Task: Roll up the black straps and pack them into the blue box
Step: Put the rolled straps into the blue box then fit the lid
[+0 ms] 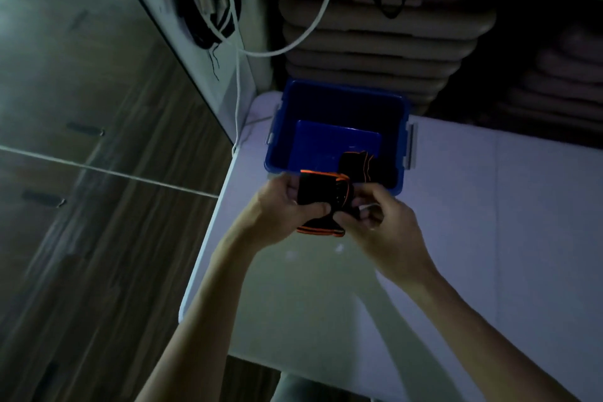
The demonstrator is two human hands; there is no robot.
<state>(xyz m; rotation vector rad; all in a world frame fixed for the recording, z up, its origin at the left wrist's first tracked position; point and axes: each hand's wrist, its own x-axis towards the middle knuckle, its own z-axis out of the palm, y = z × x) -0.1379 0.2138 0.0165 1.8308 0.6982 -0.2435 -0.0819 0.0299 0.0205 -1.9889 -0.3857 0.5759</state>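
— Starting with the big things: what carries it all?

— A pale, smooth surface [456, 238] with a corner toward the wooden floor [81, 206]. At its far edge stands the open blue plastic box [339, 98], latches at both sides. Behind it is a stack of beige padded cushions [375, 42], and a white cord [313, 29] loops down from above.

— Is anything packed yet?

— One rolled black strap with orange edging [357, 165] lies inside, in the near right corner of the box. The light is dim, so I cannot tell if more sit under it.

— And the step in hand?

— Rolling, I judge, and close to done. A second black strap with orange trim [321, 202] is held just in front of the box's near wall, above the surface. The left hand [284, 209] wraps round the roll from the left, thumb pressed on its front. The right hand [375, 222] pinches the strap's right end with fingertips; it is blurred, so the exact grip is hard to read.

— What does the next move call for?

— Probably tucking in the loose tail that shows below the left thumb, keeping the coil tight, then lifting it over the near wall and setting it beside the packed one.
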